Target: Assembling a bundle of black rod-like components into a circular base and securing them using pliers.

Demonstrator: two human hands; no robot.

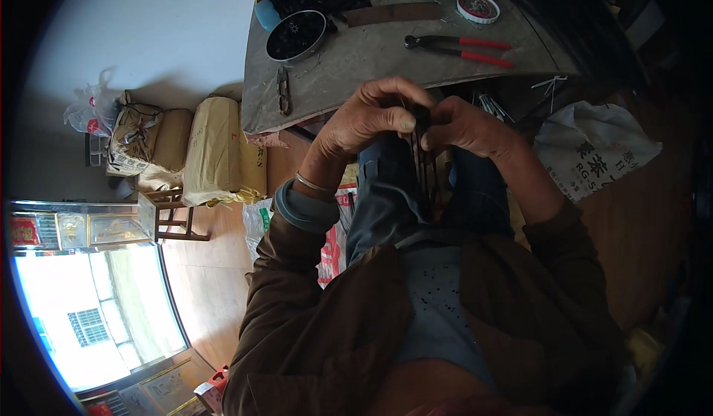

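The left grip and right grip are pinched nearly closed on slender dark strands between them, above the lap — held from both sides, probably for steadiness. Just beyond, the scuffed grey table carries red-handled pincers within easy reach; farther left — a round, shiny-rimmed bowl of black pieces.

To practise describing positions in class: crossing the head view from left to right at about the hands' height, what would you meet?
Clear plastic bag with red marks, bulky tan wrapped package, bare left hand, bare right hand, crumpled white sack with dark printing.
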